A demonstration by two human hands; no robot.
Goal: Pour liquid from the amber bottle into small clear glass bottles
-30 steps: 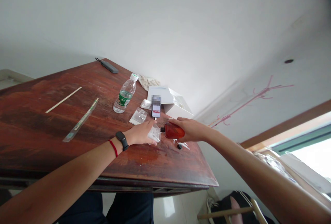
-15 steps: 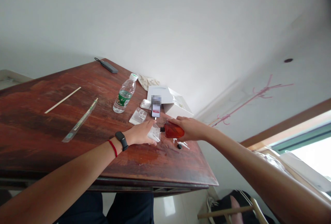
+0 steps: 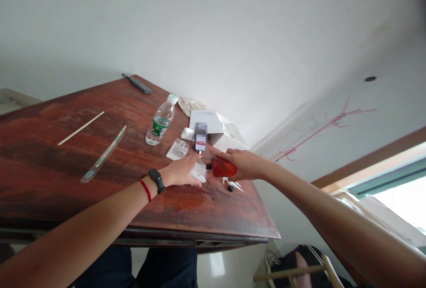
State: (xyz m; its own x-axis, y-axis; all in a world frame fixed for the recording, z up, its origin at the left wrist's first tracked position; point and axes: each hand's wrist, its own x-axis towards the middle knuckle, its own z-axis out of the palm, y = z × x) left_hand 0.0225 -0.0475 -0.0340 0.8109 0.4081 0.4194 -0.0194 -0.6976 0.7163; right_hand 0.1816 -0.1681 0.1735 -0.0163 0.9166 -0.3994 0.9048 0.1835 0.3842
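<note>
My right hand [image 3: 242,164] grips a small red-brown bottle [image 3: 223,168], tipped on its side with its dark neck pointing left. That neck meets a small clear plastic container [image 3: 199,172] which my left hand [image 3: 181,170] holds down on the wooden table [image 3: 100,181]. A black band and a red cord sit on my left wrist. A small black cap [image 3: 230,187] and white bits lie just below the bottle.
A water bottle [image 3: 160,121], a clear plastic piece [image 3: 178,149], a phone [image 3: 200,137], white boxes [image 3: 219,132], a ruler in a sleeve [image 3: 103,155], a thin stick [image 3: 80,128] and a dark remote [image 3: 140,84] lie on the table. The wall stands right behind.
</note>
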